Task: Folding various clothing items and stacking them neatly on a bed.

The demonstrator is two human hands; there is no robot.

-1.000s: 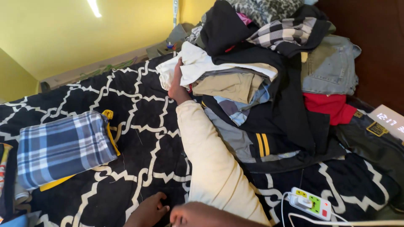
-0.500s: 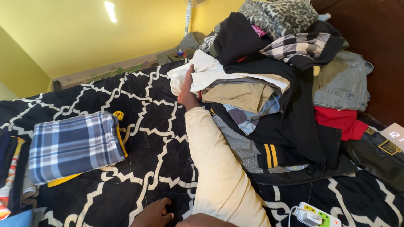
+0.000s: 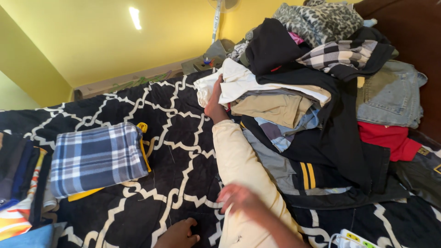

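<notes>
Right hand has risen onto another person's cream sleeve; it is blurred, grip cannot be told. Left hand lies flat and empty on the bedspread, just left of it. Beyond both, the sleeved hand clutches a white garment on the pile.
</notes>
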